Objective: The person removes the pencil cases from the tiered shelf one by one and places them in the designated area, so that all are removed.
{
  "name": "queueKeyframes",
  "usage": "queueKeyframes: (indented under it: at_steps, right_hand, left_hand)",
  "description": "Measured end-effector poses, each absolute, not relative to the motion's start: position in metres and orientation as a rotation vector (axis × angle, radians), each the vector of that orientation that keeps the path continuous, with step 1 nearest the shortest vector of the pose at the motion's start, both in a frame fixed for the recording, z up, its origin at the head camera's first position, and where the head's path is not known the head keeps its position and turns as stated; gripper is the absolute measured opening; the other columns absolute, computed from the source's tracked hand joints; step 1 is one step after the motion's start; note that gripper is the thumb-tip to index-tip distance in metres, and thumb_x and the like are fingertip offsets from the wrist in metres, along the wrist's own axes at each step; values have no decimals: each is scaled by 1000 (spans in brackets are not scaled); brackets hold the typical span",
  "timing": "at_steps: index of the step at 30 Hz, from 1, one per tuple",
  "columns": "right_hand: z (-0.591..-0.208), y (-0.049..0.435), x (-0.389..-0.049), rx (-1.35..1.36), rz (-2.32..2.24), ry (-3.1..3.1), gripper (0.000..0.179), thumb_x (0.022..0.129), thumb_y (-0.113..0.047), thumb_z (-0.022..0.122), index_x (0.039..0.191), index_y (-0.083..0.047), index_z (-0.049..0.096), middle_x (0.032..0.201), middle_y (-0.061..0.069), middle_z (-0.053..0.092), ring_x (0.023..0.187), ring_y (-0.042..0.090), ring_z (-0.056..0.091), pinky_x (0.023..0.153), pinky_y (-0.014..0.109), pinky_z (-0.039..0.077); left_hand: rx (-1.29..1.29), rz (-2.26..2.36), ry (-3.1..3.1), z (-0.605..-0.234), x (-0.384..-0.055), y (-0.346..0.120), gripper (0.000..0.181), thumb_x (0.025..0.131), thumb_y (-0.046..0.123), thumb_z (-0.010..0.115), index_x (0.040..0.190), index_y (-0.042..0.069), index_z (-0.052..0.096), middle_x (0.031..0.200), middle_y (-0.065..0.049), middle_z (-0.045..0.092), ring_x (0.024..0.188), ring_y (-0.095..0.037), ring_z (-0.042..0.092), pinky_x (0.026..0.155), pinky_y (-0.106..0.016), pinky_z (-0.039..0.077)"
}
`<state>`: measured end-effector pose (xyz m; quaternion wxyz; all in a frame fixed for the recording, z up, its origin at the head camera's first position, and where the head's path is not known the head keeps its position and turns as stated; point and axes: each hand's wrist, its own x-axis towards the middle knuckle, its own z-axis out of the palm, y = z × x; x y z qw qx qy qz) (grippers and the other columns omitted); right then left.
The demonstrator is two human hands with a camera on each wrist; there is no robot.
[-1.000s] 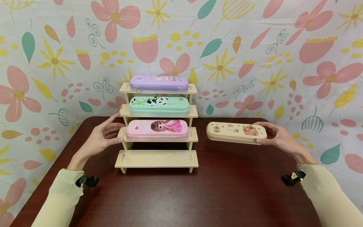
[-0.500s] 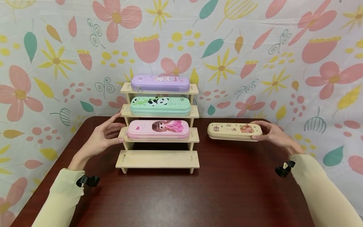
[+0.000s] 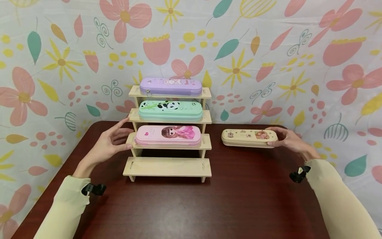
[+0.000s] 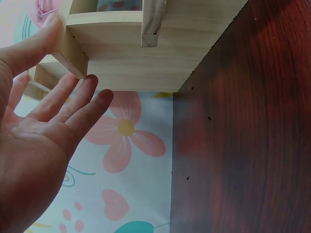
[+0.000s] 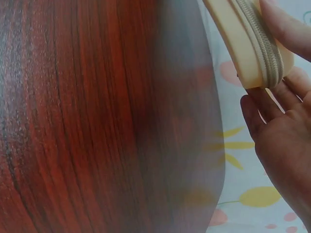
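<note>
L hand (image 3: 108, 142), mid-left of the head view, has its fingers extended and spread, thumb touching the L end of the third tier down of a wooden stand (image 3: 167, 166); R hand (image 3: 288, 142), mid-right, pinches the R end of a cream zip case (image 3: 247, 138) btwn thumb and fingers. We see this case right of centre, printed lid up, well apart from the stand; whether its base meets the table (image 3: 194, 209), we can't tell. Its zip shows upper right in the R-wrist view. Left of centre, on the stand's tiers, we note, top to bottom, a lilac case (image 3: 170, 86), a mint case w/ pandas (image 3: 186, 112) & a pink case w/ a girl (image 3: 156, 136). Behind, a floral backdrop (image 3: 268, 39) spans the upper frame.
</note>
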<state>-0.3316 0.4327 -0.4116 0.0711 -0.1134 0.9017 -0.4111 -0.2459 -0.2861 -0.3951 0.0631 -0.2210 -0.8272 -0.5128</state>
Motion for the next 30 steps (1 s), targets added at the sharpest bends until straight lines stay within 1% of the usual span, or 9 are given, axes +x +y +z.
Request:
queueKeyframes:
  at_steps: [3, 7, 11, 14, 16, 21, 24, 26, 30]
  right_hand:
    - [-413, 435, -333, -379, -1225, 2692, 72, 95, -12, 82, 155, 1, 45, 138, 22, 56, 107, 14, 58, 84, 21, 50]
    - [-416, 437, -335, -465, -1163, 2707, 70, 93, -9, 83, 153, 2, 49, 143, 23, 54, 112, 15, 55, 85, 20, 49]
    - [-418, 438, -337, -536, -1107, 2726, 69, 91, -6, 84, 150, 5, 51, 146, 26, 52, 117, 22, 53, 87, 22, 50]
    - [-421, 438, -340, -559, -1045, 2759, 69, 90, -7, 85, 149, 6, 52, 148, 28, 49, 119, 27, 49, 89, 23, 47]
    - [-424, 438, -342, -565, -1022, 2775, 68, 89, -7, 86, 147, 6, 54, 146, 28, 48, 117, 29, 50, 87, 22, 47]
    - [-429, 440, -348, -630, -1090, 2729, 69, 87, 0, 85, 147, 10, 52, 134, 27, 56, 102, 23, 60, 78, 24, 53]
    - [-431, 439, -350, -646, -1096, 2732, 72, 88, 1, 84, 149, 13, 48, 132, 28, 59, 97, 19, 61, 78, 23, 52]
    - [-431, 439, -351, -624, -1087, 2744, 73, 88, -1, 84, 150, 12, 47, 133, 29, 58, 99, 20, 61, 78, 22, 52]
    - [-430, 439, -353, -550, -1044, 2774, 75, 90, -7, 85, 153, 9, 46, 140, 30, 56, 107, 28, 59, 82, 21, 51]
  left_hand:
    - [-673, -1555, -2495, -395, -246, -286, 97, 90, -2, 83, 168, 23, 31, 140, -24, 62, 131, -28, 60, 103, -27, 51]
    - [-682, -1562, -2488, -394, -246, -286, 97, 90, -3, 82, 168, 22, 31, 139, -25, 62, 128, -17, 61, 102, -22, 50]
    - [-684, -1561, -2488, -395, -246, -286, 98, 90, -4, 82, 169, 22, 31, 139, -25, 62, 127, -11, 60, 102, -23, 50]
    - [-682, -1564, -2487, -395, -247, -287, 98, 89, -4, 82, 168, 22, 31, 138, -25, 62, 127, -11, 60, 103, -27, 51]
    - [-682, -1567, -2486, -395, -247, -287, 98, 89, -5, 82, 168, 22, 32, 138, -25, 62, 127, -12, 61, 104, -29, 51]
    - [-693, -1572, -2481, -395, -247, -286, 97, 90, -5, 82, 168, 22, 31, 139, -27, 61, 128, -16, 61, 103, -27, 51]
    - [-687, -1576, -2481, -396, -247, -286, 98, 89, -5, 82, 168, 23, 32, 139, -26, 61, 129, -17, 60, 103, -26, 51]
    - [-679, -1574, -2483, -396, -247, -286, 98, 89, -5, 82, 168, 23, 32, 139, -26, 62, 129, -17, 60, 103, -25, 51]
    - [-674, -1564, -2492, -395, -247, -286, 98, 89, -4, 82, 168, 24, 32, 139, -25, 62, 129, -15, 60, 104, -28, 51]
